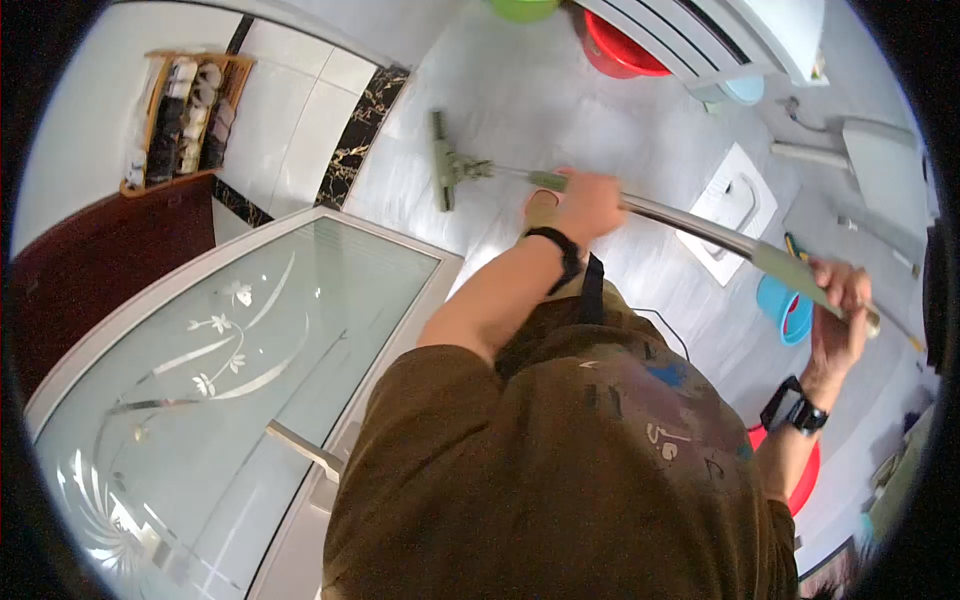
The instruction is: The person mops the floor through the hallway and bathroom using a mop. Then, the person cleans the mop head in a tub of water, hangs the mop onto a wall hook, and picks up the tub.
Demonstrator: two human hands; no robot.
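Note:
A mop with a metal pole and pale green grips slants across the bathroom floor. Its flat green head is at the far left end, by the dark marble threshold. My left hand is closed around the lower part of the pole, a black band on its wrist. Higher up, near the pole's end cap, my right hand wraps its fingers round the green grip. A black watch sits on that wrist.
A frosted glass door stands at my left, beyond it a shoe rack. A squat toilet lies in the floor to the right, near a blue bucket. At the back are a red basin and a white appliance.

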